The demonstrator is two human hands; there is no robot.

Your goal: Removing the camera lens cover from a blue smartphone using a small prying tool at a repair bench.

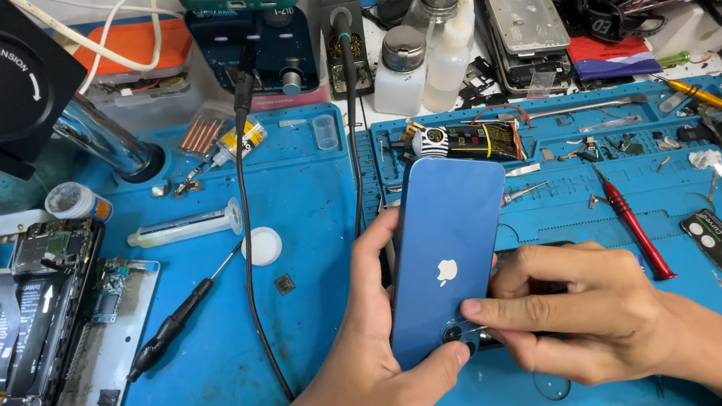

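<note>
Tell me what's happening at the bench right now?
A person holds a blue phone, back side up, over a blue work mat. The left hand grips its left edge, thumb at the lower corner. The right hand pinches at the camera lenses near the bottom end. A red screwdriver lies to the right; an opened phone and a black screwdriver lie to the left.
</note>
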